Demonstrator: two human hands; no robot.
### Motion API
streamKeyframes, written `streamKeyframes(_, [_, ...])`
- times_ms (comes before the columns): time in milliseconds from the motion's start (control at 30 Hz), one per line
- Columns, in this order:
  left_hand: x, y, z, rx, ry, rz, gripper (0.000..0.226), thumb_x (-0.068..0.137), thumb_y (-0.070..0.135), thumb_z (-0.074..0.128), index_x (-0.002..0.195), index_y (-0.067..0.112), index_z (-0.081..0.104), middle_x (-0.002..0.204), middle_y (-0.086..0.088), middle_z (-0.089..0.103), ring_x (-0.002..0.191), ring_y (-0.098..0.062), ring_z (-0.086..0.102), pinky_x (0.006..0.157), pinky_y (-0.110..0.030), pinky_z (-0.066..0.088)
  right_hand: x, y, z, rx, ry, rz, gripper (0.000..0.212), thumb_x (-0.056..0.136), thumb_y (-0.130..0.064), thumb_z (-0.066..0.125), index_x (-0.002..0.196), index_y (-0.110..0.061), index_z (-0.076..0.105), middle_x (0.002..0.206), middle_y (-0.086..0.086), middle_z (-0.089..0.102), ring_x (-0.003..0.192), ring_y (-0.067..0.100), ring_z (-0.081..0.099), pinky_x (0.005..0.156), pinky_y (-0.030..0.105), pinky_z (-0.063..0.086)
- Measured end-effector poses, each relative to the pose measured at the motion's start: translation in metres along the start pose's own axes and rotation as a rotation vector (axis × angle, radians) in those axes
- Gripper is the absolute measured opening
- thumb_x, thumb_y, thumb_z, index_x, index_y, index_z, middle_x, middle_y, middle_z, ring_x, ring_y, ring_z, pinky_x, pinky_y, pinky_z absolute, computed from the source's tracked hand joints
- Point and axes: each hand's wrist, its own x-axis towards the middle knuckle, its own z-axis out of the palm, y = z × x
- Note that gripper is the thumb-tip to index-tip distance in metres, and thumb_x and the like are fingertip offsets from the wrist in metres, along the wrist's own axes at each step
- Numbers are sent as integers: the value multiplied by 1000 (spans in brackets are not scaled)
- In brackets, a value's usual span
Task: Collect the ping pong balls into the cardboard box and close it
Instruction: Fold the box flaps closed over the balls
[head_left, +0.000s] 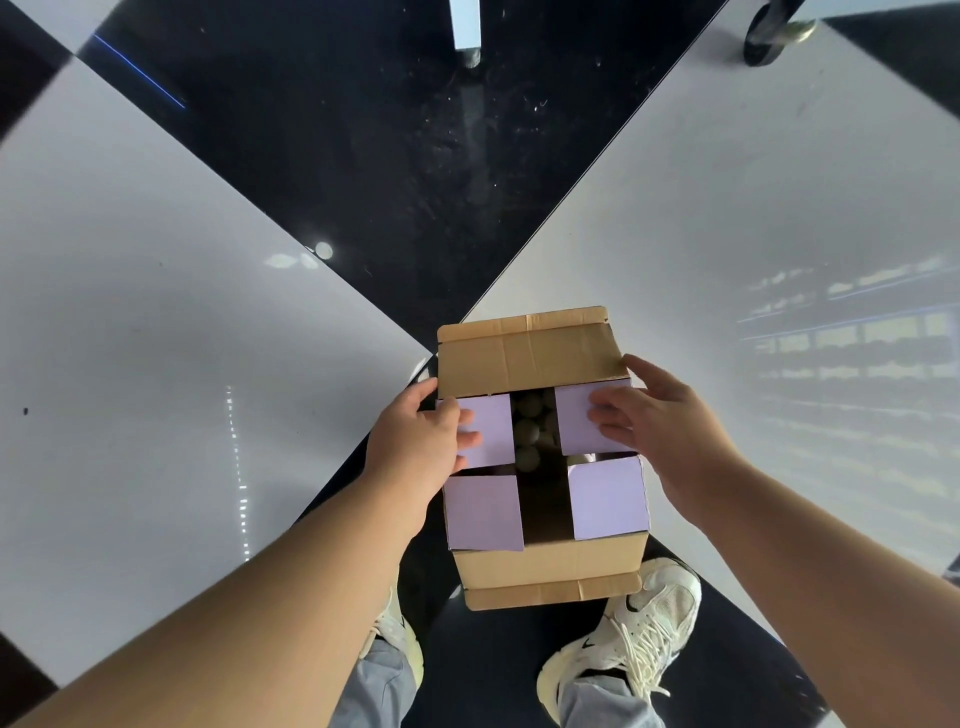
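Observation:
A cardboard box (545, 566) stands on the floor just in front of my feet. Its far brown flap (530, 358) is folded partly inward. Purple panels cover the side flaps. My left hand (415, 441) presses on the far left purple flap (496, 421), fingers spread over it. My right hand (654, 421) lies flat on the far right purple flap (576, 431). Through the dark gap between the flaps I see several ping pong balls (527, 431) inside the box. The near left (483, 512) and near right (608, 499) purple flaps lie folded down.
The floor is glossy black and white tiles (156, 364). My two white sneakers (639, 629) stand beside the box's near end. A white furniture leg (466, 31) and a dark caster wheel (769, 31) are far ahead.

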Motion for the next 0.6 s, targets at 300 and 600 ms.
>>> streamKeyframes(300, [-3,1,-2,-151,-48,-55,27,97,39,45,122,33,54,94,1,73,82,-16,72,76,-39,57,-6,-3,0,129,10,-10,19,93,-21,51,103,-30,65,95,11,72,91,26,70,88,40,54])
streamKeyframes(600, [-12,5,-13,-380,-34,-119,47,85,70,42,104,34,66,89,-5,70,86,-22,71,75,-40,57,-17,-8,-10,256,73,-19,43,93,-57,36,98,-31,70,96,10,72,89,23,70,83,37,52])
